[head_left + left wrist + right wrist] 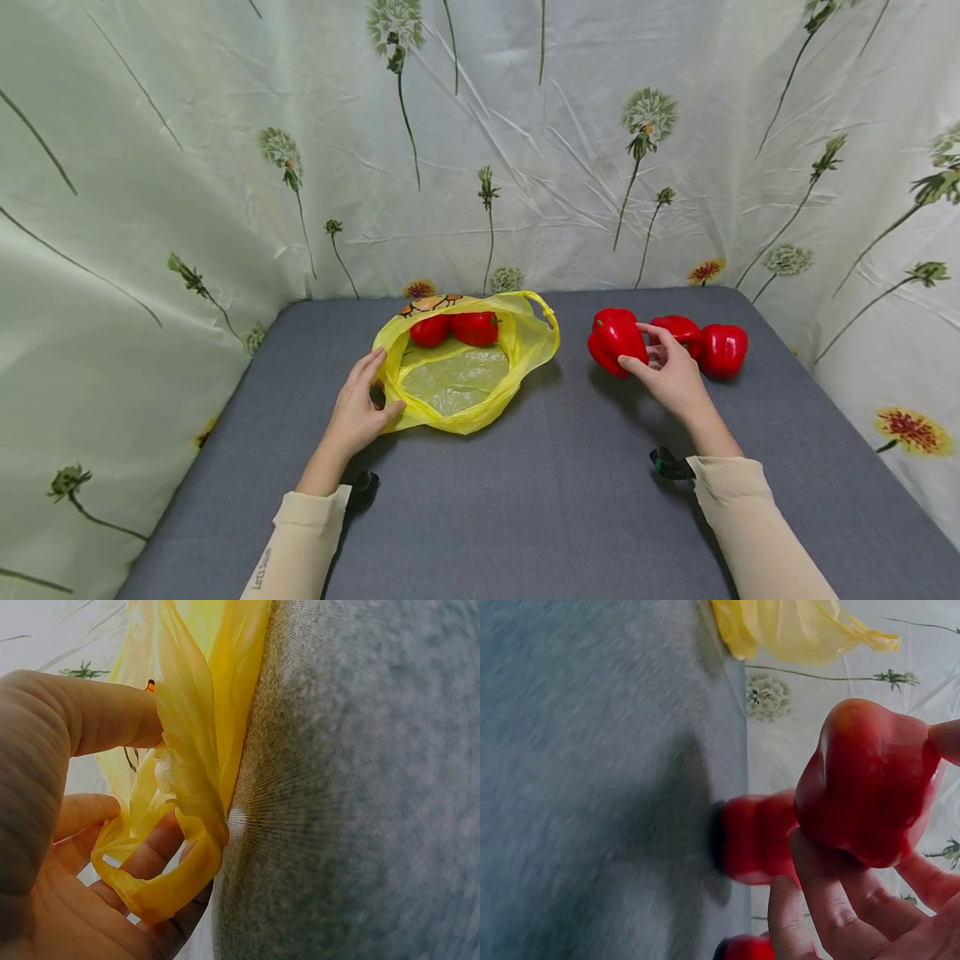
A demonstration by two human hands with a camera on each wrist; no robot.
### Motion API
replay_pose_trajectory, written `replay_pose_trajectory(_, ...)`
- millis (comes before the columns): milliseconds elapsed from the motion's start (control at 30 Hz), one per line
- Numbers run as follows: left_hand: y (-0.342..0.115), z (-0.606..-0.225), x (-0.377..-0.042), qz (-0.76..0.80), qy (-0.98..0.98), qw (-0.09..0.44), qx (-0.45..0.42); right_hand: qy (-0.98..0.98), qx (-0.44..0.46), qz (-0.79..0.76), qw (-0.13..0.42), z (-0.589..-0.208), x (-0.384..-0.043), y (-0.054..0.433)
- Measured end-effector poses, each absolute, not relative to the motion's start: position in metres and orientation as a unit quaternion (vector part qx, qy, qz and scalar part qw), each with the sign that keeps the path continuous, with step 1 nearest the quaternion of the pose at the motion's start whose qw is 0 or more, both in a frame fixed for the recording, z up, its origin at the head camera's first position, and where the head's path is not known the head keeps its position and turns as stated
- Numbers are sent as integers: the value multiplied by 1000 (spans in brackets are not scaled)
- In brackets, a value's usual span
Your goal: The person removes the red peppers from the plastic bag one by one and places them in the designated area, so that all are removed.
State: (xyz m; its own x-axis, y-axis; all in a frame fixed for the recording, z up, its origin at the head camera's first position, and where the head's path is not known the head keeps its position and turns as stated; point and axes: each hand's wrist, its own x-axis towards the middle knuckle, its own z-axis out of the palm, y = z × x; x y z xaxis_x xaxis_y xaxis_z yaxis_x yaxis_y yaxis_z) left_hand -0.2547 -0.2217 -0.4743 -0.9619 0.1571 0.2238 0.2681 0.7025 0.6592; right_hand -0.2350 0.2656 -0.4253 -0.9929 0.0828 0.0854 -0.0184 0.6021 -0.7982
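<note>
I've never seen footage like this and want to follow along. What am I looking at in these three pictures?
There is no machine here: a person works with two bare hands. The wide picture comes from a camera worn on the head, looking forward and down. The other two come from cameras on the wrists, each close to its own hand's work; both look turned sideways.

On the gray tabletop sits an open yellow plastic bag with two red bell peppers visible inside. The left hand holds the bag at its rim. The right hand holds a single red pepper, raised off the surface. Two more peppers lie just beyond that hand. Behind everything hangs a flowered cloth.
</note>
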Motion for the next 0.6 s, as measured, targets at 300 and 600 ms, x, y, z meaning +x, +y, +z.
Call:
replay_pose_trajectory(300, -221, -473, -253, -369, -919, 79, -118, -896, -24, 441, 48, -431, -222, 277)
replay_pose_trajectory(600, -220, -472, -253, -369, -920, 72, -111, -905, -26, 423, 34, -439, -212, 283)
